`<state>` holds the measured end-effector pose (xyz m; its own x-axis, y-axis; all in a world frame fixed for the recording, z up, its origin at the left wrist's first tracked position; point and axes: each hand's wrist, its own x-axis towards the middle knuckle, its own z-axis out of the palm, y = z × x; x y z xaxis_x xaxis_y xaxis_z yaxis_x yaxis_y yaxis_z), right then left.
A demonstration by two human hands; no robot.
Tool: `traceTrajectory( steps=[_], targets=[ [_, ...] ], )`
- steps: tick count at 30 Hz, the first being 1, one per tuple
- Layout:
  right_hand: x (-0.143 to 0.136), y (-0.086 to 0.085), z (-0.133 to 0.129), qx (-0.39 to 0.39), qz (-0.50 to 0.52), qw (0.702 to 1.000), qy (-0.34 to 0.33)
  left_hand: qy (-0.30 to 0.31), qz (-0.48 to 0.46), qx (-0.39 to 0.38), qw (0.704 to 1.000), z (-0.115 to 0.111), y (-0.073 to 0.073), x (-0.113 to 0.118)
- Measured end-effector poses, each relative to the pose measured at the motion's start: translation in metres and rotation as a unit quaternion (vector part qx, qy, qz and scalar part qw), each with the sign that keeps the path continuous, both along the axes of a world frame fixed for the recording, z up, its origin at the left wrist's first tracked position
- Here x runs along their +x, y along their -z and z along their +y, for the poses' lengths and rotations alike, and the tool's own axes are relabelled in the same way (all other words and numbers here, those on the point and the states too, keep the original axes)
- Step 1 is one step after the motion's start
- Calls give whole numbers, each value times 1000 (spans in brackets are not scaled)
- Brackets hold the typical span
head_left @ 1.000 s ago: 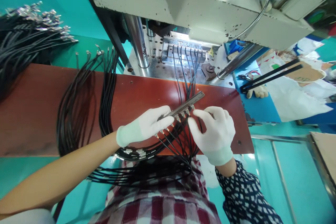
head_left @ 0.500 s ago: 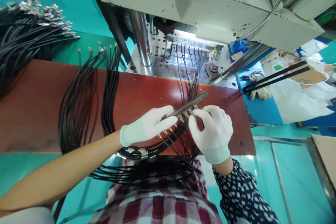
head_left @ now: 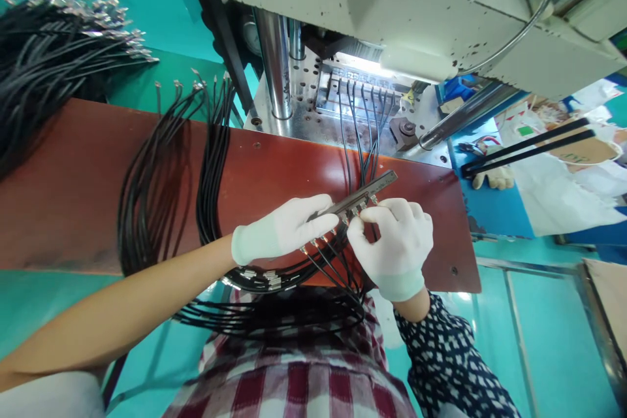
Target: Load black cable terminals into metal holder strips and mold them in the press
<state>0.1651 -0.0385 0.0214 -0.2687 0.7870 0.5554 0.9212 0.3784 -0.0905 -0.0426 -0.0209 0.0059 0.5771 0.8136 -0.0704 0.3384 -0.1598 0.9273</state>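
My left hand (head_left: 304, 222), in a white glove, is closed round the left end of a narrow grey metal bar (head_left: 379, 185). The bar slants up to the right over the brown board. Several small metal connectors (head_left: 355, 210) sit along its lower edge, and black cables (head_left: 321, 266) with metal ends hang just below. My right hand (head_left: 394, 238), also gloved, pinches at a connector by the bar's lower edge; its fingertips hide the exact piece. Looped cables lie between the board's front edge and my lap.
Ahead stands a press (head_left: 313, 0) with steel posts and a lit metal fixture (head_left: 337, 104) that holds several cable ends. Cable bundles (head_left: 210, 170) lie across the brown board (head_left: 274, 170) on the left, with a larger heap (head_left: 63, 46) beyond. Black rods (head_left: 533, 147) jut out at right.
The view has shifted slightly, so most things appear a little further right. My right hand's fingertips have moved left along the bar's connectors. My left hand keeps its hold.
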Motion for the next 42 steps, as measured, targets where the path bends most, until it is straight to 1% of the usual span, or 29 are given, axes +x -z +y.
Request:
traceTrajectory(
  steps=[3,7,13,17,19,21,23,26,28,32,35,38,42],
  targets=[
    [1,-4,-7,-20,-6,1000,5,-15,-15,-29,999,-1,-1,2],
    [-4,-7,-14,-31,-27,999,-7,-27,-29,-67,997,-2,-3,3],
    [-10,0,-7,0,-14,1000,-19,-26,-45,-52,997,-1,-3,2],
    [-10,-10,-14,-47,-36,998,-15,-32,-56,-45,997,-2,-3,2],
    [-11,-16,-19,-75,-51,996,-25,-34,-63,-47,996,-3,-2,3],
    [-14,-18,-20,-94,-56,993,-42,-37,-65,-41,996,-3,-2,3],
    [-18,-16,-18,-104,-51,992,-53,-41,-59,-31,997,-2,-2,3],
    [-21,-9,-13,-99,-35,993,-51,-44,-52,-25,997,-2,-1,4],
    [-22,-8,-12,-94,-29,994,-50,-49,-49,-27,997,-3,-1,4],
    [-20,-17,-22,-99,-41,993,-44,-59,-47,-40,996,-4,-3,4],
    [-22,-23,-30,-113,-59,990,-55,-62,-52,-51,995,-5,-3,4],
    [-28,-20,-29,-121,-70,988,-64,-64,-64,-58,994,-5,-3,4],
    [-36,-13,-22,-101,-67,990,-69,-63,-74,-71,993,-6,-4,2]
  ],
)
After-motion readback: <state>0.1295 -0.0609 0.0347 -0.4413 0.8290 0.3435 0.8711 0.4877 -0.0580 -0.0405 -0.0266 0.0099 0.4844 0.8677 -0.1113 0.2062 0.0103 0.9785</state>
